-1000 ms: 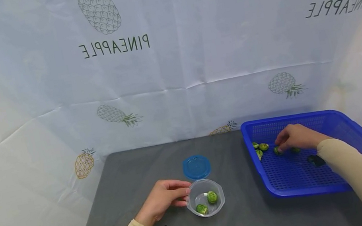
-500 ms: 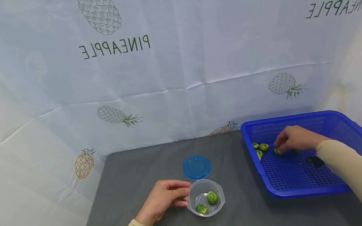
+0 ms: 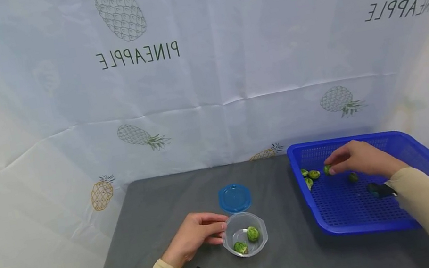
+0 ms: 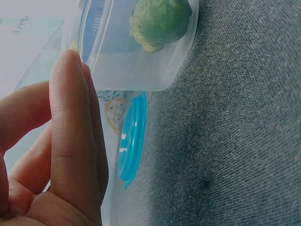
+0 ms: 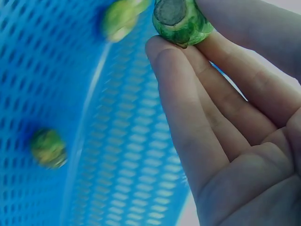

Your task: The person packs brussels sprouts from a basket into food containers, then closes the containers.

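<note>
My right hand [image 3: 363, 158] pinches a Brussels sprout [image 5: 181, 23] between thumb and fingertips, over the blue basket [image 3: 369, 227]; the sprout's cut stem end shows in the right wrist view. My left hand [image 3: 193, 236] holds the rim of a clear plastic bowl [image 3: 241, 216] between thumb and fingers at its left side. Inside that bowl lie two sprouts, one [image 3: 252, 233] to the right and one [image 3: 241, 247] nearer the front. More sprouts [image 3: 313, 175] rest along the basket's left side, and a single one [image 3: 353, 177] sits below my right hand.
A round blue lid [image 3: 235, 198] lies flat on the grey table [image 3: 157, 201] just behind the bowl. Behind the table hangs a white cloth [image 3: 204, 73] printed with pineapples. The basket's raised walls surround the right hand's area.
My right hand has lifted the sprout off the basket floor, rising slightly and uncovering another sprout below. The left hand keeps its hold on the bowl.
</note>
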`<state>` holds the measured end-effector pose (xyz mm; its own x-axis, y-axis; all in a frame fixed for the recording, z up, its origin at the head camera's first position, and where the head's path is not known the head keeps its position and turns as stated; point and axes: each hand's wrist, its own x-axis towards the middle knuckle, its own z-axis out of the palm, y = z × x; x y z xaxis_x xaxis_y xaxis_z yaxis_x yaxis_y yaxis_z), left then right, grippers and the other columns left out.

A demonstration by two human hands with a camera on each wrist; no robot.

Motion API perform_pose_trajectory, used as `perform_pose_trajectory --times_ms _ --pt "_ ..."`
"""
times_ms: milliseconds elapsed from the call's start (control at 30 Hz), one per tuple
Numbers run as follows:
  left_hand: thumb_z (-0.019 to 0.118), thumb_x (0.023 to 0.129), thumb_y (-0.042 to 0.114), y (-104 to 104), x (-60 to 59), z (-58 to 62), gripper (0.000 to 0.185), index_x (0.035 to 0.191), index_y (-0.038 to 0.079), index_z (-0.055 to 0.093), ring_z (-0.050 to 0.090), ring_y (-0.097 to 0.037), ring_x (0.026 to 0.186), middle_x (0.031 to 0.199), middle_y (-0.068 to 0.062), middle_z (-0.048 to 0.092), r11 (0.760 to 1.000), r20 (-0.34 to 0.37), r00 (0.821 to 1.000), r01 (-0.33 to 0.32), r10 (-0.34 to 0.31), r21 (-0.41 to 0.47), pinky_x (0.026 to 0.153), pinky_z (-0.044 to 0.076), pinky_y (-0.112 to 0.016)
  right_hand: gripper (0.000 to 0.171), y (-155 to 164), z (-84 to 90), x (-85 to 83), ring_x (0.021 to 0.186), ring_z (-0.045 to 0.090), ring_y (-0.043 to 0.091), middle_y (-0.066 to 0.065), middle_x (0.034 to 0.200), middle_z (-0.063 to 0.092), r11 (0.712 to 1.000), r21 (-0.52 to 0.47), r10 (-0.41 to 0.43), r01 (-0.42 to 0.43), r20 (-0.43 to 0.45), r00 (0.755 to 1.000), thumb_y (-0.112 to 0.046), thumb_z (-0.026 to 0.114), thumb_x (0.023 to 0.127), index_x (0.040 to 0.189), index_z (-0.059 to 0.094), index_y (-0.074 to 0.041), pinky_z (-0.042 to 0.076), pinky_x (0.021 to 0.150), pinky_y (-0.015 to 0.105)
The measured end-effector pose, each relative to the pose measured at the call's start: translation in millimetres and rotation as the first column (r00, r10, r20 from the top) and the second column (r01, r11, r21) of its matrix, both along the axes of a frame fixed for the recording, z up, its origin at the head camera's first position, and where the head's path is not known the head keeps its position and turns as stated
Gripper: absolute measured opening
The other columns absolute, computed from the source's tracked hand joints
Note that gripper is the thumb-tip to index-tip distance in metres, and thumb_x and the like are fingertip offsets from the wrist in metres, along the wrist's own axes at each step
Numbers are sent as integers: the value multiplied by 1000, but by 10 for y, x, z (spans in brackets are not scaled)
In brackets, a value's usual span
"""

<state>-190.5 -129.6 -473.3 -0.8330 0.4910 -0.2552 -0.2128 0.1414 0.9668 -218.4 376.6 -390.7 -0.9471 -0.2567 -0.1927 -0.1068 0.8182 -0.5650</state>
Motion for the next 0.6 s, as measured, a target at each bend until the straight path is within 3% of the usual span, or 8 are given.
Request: perform_pose_trajectory --times_ms 333,600 --pt "79 100 16 -26 7 -3 38 132 -4 75 79 -14 90 119 -21 79 1000 -10 1000 -8 8 8 82 70 -33 41 -511 295 241 112 76 25 3 124 81 998 -40 -45 42 -90 995 -43 79 100 132 78 -18 65 93 53" --pt "80 100 18 -27 6 7 37 131 -3 76 77 -15 89 117 -17 79 1000 -13 1000 -9 8 -5 81 71 -33 32 -1129 429 281 99 77 15 -7 107 82 994 -105 0 -14 -133 991 -39 81 98 126 81 -22 63 84 36"
